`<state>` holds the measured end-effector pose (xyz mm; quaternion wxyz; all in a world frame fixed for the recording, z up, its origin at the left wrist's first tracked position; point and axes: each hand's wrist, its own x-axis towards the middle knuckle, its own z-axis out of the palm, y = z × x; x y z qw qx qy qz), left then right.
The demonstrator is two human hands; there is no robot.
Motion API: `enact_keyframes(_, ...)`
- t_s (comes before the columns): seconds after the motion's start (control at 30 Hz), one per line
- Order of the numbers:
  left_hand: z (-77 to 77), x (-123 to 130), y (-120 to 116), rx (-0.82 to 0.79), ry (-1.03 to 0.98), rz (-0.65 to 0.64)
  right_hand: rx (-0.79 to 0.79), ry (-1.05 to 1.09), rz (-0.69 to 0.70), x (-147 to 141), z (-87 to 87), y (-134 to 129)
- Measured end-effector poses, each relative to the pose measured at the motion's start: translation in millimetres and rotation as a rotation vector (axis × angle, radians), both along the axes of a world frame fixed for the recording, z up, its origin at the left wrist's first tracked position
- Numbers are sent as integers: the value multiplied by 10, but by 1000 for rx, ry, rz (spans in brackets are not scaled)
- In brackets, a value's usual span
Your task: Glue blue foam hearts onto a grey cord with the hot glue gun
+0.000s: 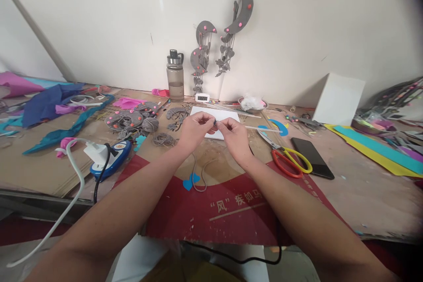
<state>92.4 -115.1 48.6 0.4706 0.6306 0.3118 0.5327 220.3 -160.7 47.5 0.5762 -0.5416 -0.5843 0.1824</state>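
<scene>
My left hand (197,131) and my right hand (234,135) meet over a white sheet (216,114), fingers pinched together. Between the fingertips is a small dark piece (214,123), mostly hidden, and both hands close on it. A thin grey cord (205,180) loops down onto the red board below my hands, by blue heart-shaped pieces (191,181). A bundle of grey yarn (164,139) lies left of my left hand. Scissors (287,156) with red and yellow handles rest right of my right hand, near a white stick (264,129).
Grey crescent ornaments (243,11) hang on the wall. A bottle (175,77) and small digital clock (202,98) stand behind. A phone (312,157) lies right; a blue power strip (112,161) and felt pieces (132,119) lie left. A white panel (339,99) leans at back right.
</scene>
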Motion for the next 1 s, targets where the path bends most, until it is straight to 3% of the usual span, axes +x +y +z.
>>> enact_keyframes(0.27, -15, 7, 4, 67, 103, 113, -34, 69, -8, -9, -4, 11)
enact_keyframes(0.5, 6, 26, -28, 4, -1, -13, -69, 129, -15, 10, -6, 45)
enact_keyframes(0.73, -67, 30, 40, -50, -83, -103, -76, 152, -30, 27, -51, 68)
enact_keyframes(1.0, 2, 25, 23, -270, -122, -241, -92, 157, 43, 129, -86, 131)
